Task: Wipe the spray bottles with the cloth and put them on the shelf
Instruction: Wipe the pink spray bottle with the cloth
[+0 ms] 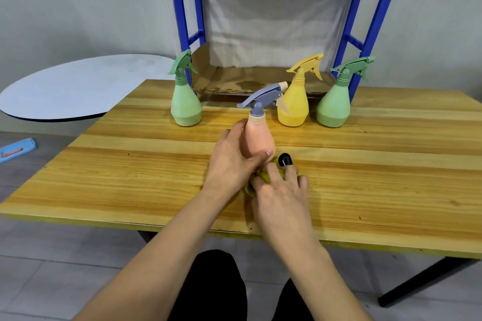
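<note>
Both forearms are bare from the lower edge of the view up to the wrists, with no sleeves, cuffs, watch or bracelet showing on them. The left hand [233,161] is bare, its thumbnail short and unpainted. The right hand [280,190] is bare too, apart from a glossy black piece [284,159] at the tip of one finger; whether it is a cap, a ring or something else cannot be told. Below the forearms, the legs are clad in plain black trousers [214,286].
</note>
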`<state>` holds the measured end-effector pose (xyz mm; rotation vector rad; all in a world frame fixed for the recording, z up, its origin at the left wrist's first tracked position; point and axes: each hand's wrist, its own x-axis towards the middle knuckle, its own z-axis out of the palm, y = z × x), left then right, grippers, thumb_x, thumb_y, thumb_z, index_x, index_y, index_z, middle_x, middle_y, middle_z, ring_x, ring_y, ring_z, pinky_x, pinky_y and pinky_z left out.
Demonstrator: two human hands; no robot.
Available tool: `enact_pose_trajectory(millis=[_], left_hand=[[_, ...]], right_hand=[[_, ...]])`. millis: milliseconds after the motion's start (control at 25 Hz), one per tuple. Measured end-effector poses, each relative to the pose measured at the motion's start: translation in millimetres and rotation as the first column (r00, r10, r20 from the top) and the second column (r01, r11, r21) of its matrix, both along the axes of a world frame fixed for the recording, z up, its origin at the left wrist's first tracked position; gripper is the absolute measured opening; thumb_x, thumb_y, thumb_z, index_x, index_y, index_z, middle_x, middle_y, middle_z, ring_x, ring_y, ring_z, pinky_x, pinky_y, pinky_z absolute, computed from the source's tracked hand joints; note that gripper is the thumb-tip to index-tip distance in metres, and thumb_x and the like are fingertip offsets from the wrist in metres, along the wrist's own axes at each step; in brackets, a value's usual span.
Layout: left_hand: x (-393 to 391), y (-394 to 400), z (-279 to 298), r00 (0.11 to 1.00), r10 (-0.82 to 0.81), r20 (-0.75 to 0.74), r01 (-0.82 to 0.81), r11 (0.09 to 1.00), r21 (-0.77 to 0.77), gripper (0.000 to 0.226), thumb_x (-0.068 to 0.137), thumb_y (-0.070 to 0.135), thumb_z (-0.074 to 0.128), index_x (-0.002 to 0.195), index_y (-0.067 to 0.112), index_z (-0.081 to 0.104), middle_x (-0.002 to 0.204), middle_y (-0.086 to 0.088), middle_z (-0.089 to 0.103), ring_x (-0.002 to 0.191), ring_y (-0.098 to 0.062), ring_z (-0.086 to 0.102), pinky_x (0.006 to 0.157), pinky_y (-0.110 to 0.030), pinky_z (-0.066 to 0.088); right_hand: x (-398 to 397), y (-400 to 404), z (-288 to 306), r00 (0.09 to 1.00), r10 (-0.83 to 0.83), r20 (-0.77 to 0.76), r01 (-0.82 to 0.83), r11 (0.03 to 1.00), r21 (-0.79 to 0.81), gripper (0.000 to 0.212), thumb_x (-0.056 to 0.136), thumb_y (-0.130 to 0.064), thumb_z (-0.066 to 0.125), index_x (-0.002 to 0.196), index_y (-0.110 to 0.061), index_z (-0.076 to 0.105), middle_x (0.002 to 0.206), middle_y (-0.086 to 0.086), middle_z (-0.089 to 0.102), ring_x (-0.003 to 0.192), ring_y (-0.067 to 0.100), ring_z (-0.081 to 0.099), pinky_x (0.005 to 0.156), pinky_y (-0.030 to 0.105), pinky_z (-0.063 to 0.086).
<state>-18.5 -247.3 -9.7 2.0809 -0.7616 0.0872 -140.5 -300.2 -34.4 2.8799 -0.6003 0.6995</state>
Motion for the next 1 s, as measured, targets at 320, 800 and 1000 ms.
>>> enact_pose_trajectory(millis=[320, 800, 1000], left_hand=[[0, 20, -3, 0.999, 0.043, -0.012, -0.043, 0.998, -0.037, 0.085, 0.076, 0.051, 0.082, 0.147, 0.031, 0.041, 0.134, 0.002, 0.053, 0.121, -0.018, 0.054, 0.095, -0.035, 0.049], [38, -6, -4, 0.999, 0.033, -0.001, -0.033, 0.999, -0.014, 0.086, 0.083, 0.033, 0.083, 0.154, 0.026, 0.034, 0.145, 0.001, 0.048, 0.119, -0.008, 0.046, 0.103, -0.034, 0.046], [79, -53, -2, 0.997, 0.064, -0.052, -0.065, 0.998, -0.019, 0.086, 0.083, 0.028, 0.083, 0.154, 0.023, 0.035, 0.143, -0.007, 0.049, 0.129, -0.026, 0.051, 0.106, -0.037, 0.041]], right_hand=[[-10, -33, 8, 0.998, -0.020, 0.065, 0.006, 0.976, 0.217, 0.069, 0.079, -0.027, 0.071, 0.143, -0.028, 0.044, 0.129, 0.002, 0.054, 0.115, 0.028, 0.053, 0.093, 0.043, 0.045], [14, -104, 8, 0.992, -0.104, 0.066, 0.072, 0.926, 0.371, 0.059, 0.080, -0.037, 0.072, 0.134, -0.024, 0.054, 0.128, 0.002, 0.050, 0.111, 0.026, 0.047, 0.098, 0.043, 0.043], [17, -104, 0, 0.984, -0.113, 0.135, 0.059, 0.933, 0.356, 0.055, 0.075, -0.037, 0.073, 0.127, -0.026, 0.057, 0.121, 0.000, 0.051, 0.106, 0.024, 0.047, 0.095, 0.044, 0.045]])
